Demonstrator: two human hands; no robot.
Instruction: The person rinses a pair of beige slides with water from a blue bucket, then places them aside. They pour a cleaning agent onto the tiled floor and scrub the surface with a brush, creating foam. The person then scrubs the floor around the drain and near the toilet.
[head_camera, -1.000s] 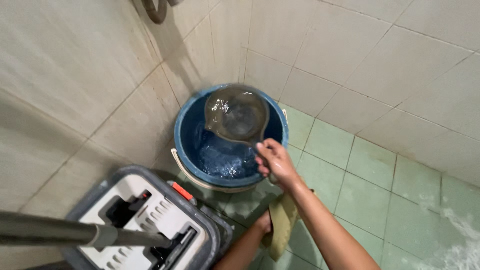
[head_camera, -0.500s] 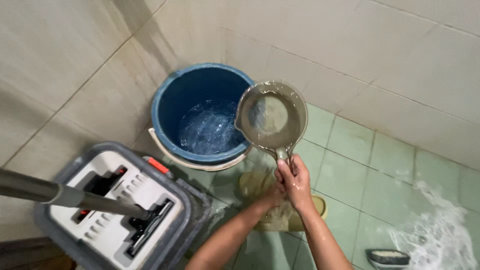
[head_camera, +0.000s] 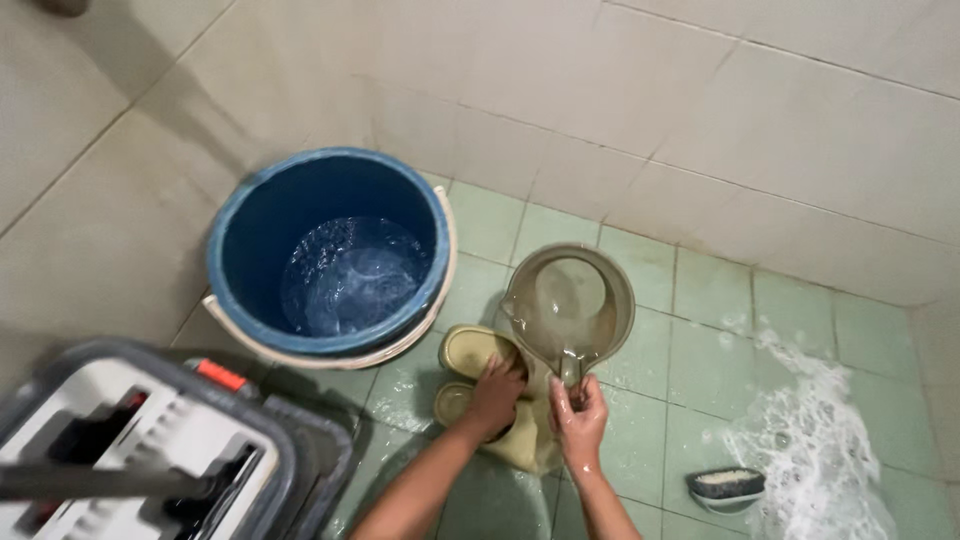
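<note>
My right hand (head_camera: 580, 415) grips the handle of a clear plastic water scoop (head_camera: 568, 305), held level and full of water above the green tiled floor. My left hand (head_camera: 495, 392) rests on a pair of pale yellow slippers (head_camera: 470, 352) lying on the floor just below the scoop. A blue bucket (head_camera: 330, 255) partly filled with rippling water stands to the left of the slippers, against the wall.
A grey and white mop bucket (head_camera: 150, 450) with a mop handle (head_camera: 90, 482) across it sits at the lower left. A scrubbing brush (head_camera: 725, 487) lies at the lower right beside foamy water (head_camera: 815, 440) on the floor. Tiled walls close in behind.
The scoop has swung from over the blue bucket to the right and now hangs above the slippers. My left hand has come down onto the slippers.
</note>
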